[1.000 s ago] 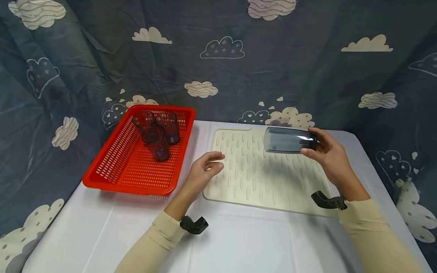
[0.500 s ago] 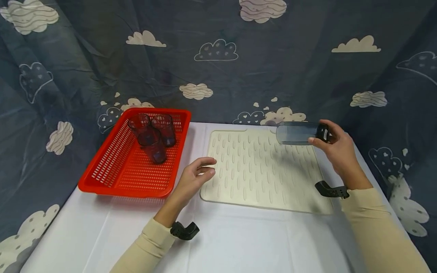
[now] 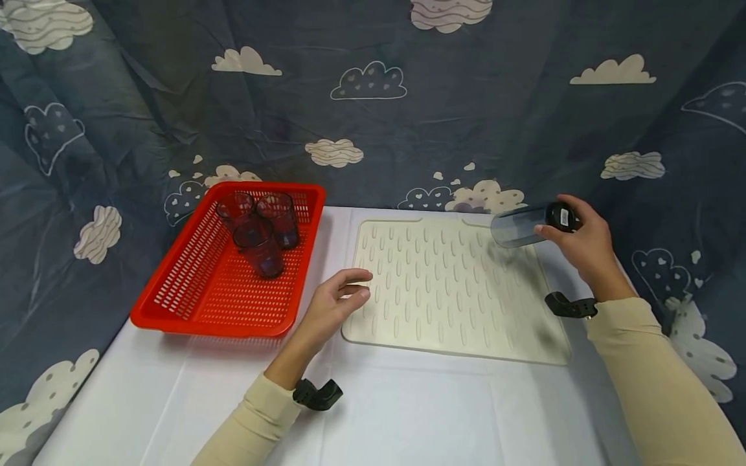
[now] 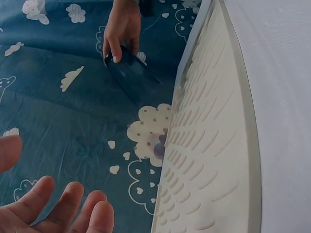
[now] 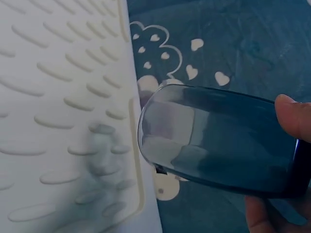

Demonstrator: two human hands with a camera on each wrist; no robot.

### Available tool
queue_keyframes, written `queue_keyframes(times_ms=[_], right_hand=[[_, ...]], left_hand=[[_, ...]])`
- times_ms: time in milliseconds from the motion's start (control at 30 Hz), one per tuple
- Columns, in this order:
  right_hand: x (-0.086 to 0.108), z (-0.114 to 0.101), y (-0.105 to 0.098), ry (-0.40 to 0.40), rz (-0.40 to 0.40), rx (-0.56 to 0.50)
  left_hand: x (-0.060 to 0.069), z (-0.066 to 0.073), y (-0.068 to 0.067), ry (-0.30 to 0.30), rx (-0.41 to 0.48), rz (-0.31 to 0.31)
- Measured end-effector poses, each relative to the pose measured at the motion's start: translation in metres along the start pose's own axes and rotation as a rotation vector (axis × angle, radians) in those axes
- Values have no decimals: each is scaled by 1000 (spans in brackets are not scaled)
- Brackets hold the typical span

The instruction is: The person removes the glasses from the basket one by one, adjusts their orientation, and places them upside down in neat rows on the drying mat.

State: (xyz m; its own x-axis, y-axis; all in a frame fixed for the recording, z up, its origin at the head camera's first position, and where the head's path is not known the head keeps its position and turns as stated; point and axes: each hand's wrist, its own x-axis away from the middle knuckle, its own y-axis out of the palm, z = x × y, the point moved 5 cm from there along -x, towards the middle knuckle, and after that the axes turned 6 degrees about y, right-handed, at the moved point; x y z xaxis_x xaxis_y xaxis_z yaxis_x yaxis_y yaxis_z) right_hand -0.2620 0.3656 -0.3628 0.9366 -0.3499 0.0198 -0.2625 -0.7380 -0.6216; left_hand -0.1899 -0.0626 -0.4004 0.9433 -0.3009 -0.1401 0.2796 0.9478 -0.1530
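In the head view my right hand (image 3: 585,243) grips a dark tinted drinking glass (image 3: 519,226) near its base. The glass lies on its side in the air, mouth toward the left, above the far right of a cream ridged drying mat (image 3: 431,291). The right wrist view shows the same glass (image 5: 218,138) between thumb and fingers, its rim by the mat's edge. My left hand (image 3: 335,304) hovers over the mat's left edge, fingers loosely bent and holding nothing. In the left wrist view its fingertips (image 4: 65,199) stand apart from everything.
A red perforated plastic basket (image 3: 218,327) stands on the left of the white-covered table (image 3: 408,408). Three similar dark glasses (image 3: 265,249) are grouped at its far end. A dark cloth with cloud prints (image 3: 495,123) hangs behind the table.
My right hand has moved the glass to the right and away from me, and the glass has tilted with its base turned toward the camera. My left hand has shifted slightly left.
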Motion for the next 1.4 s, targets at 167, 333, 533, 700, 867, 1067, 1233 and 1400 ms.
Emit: queue_keyframes(times_ms=[167, 333, 533, 700, 867, 1067, 1233, 1400], right_hand=[[-9, -2, 3, -1, 7, 28], [-18, -5, 5, -2, 9, 55], [-24, -4, 9, 5, 2, 66], [-28, 1, 12, 10, -8, 74], [-34, 6, 15, 19, -9, 68], [-40, 9, 21, 18, -12, 82], [-41, 12, 25, 13, -14, 107], [-44, 17, 30, 29, -16, 123]], left_hand=[[-1, 1, 1, 8, -3, -20], [1, 1, -1, -1, -18, -21], [2, -1, 0, -19, -27, -32], [2, -3, 3, -21, -33, -54], [1, -2, 4, -14, -39, -55], [1, -3, 5, -18, -53, -69], [2, -7, 5, -31, -49, -83], [3, -9, 6, -29, -51, -101]])
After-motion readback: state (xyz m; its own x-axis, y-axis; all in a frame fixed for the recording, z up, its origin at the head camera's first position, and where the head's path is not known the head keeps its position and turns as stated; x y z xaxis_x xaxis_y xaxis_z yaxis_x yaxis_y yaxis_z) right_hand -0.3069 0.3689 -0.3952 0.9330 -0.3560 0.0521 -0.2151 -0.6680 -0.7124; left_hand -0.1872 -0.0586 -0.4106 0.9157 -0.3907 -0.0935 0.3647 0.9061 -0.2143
